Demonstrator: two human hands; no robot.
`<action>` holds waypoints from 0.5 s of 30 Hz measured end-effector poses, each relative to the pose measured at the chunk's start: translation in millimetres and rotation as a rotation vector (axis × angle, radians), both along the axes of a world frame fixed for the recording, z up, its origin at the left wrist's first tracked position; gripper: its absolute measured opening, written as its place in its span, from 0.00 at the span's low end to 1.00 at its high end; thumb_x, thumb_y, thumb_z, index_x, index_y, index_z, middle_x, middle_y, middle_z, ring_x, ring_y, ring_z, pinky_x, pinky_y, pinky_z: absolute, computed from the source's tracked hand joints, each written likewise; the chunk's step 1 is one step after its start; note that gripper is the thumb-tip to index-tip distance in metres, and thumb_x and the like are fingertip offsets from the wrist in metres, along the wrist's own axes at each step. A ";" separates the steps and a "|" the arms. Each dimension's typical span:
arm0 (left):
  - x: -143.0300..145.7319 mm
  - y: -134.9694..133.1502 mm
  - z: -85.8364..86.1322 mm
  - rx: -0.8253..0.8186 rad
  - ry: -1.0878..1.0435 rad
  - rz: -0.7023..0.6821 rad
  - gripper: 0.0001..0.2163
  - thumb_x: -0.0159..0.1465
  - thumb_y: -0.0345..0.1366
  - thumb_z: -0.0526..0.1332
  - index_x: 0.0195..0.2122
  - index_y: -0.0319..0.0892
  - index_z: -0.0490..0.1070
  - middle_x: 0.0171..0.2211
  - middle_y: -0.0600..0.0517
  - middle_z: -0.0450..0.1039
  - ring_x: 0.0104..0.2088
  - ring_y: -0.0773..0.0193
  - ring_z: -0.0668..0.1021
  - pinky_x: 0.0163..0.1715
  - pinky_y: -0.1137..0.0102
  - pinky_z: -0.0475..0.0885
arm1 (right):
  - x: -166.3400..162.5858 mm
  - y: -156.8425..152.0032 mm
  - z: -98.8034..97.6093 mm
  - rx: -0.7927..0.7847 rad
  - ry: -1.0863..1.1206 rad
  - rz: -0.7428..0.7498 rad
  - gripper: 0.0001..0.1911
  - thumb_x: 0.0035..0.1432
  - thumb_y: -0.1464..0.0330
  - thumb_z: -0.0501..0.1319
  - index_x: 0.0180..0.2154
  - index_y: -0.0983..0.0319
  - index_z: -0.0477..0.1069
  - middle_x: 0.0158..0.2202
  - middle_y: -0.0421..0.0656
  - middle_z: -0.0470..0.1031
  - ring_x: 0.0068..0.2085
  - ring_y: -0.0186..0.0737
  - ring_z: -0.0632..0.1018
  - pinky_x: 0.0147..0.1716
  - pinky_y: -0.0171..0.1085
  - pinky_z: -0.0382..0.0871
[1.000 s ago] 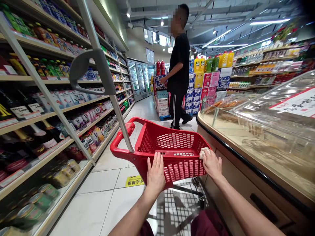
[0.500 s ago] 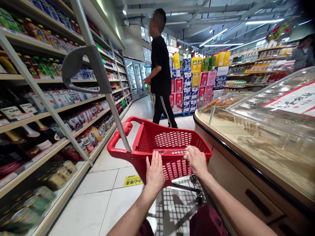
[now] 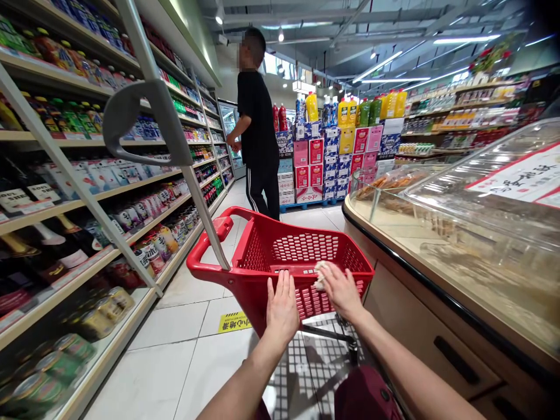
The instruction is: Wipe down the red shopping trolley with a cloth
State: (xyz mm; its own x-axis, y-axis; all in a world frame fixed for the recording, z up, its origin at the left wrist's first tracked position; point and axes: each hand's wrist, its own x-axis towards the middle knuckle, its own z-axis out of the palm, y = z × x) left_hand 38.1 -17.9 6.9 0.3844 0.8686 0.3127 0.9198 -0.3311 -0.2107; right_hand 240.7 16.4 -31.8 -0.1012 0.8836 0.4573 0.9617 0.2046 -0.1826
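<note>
In front of me stands a red plastic shopping cart [image 3: 254,280] with perforated sides and a grey upright handle [image 3: 175,125]. My left hand [image 3: 282,309] lies flat with fingers stretched out against the cart's near side, its fingertips at the rim. A crumpled white cloth [image 3: 322,273] is in my right hand [image 3: 343,290], pressed to the near rim farther right. Part of the cloth is hidden beneath my fingers. No goods show inside the cart's basket.
Shelves of bottles and cans [image 3: 87,192] line the left side. A display counter [image 3: 394,233] with clear covers borders the right. Ahead, a person in black [image 3: 258,122] is beside stacked drink boxes [image 3: 310,163]. A yellow floor sign [image 3: 234,322] marks the tiles.
My right hand has slid left along the rim with the cloth, closer to my left hand. My left hand has shifted slightly right. The person in black has moved left.
</note>
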 end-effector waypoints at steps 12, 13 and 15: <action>-1.9 -2.4 2.7 -0.025 0.031 -0.027 0.29 0.55 0.32 0.49 0.60 0.31 0.49 0.62 0.43 0.47 0.63 0.55 0.45 0.59 0.51 0.40 | 7.7 4.8 -0.9 -0.003 0.051 -0.048 0.21 0.61 0.64 0.41 0.52 0.55 0.62 0.56 0.45 0.62 0.56 0.43 0.62 0.53 0.55 0.52; -1.7 -2.6 2.0 -0.025 0.035 -0.032 0.29 0.55 0.31 0.49 0.60 0.31 0.49 0.62 0.43 0.47 0.63 0.55 0.45 0.59 0.51 0.40 | 14.9 5.0 -1.5 -0.026 0.085 -0.159 0.21 0.61 0.65 0.40 0.51 0.56 0.62 0.55 0.46 0.63 0.55 0.44 0.63 0.51 0.56 0.53; -0.5 -3.0 0.1 -0.025 0.032 -0.032 0.29 0.56 0.32 0.49 0.60 0.31 0.50 0.62 0.42 0.47 0.62 0.55 0.46 0.59 0.51 0.40 | 23.8 5.2 -1.8 -0.045 0.144 -0.349 0.22 0.60 0.66 0.39 0.51 0.57 0.63 0.53 0.48 0.64 0.53 0.45 0.65 0.48 0.56 0.56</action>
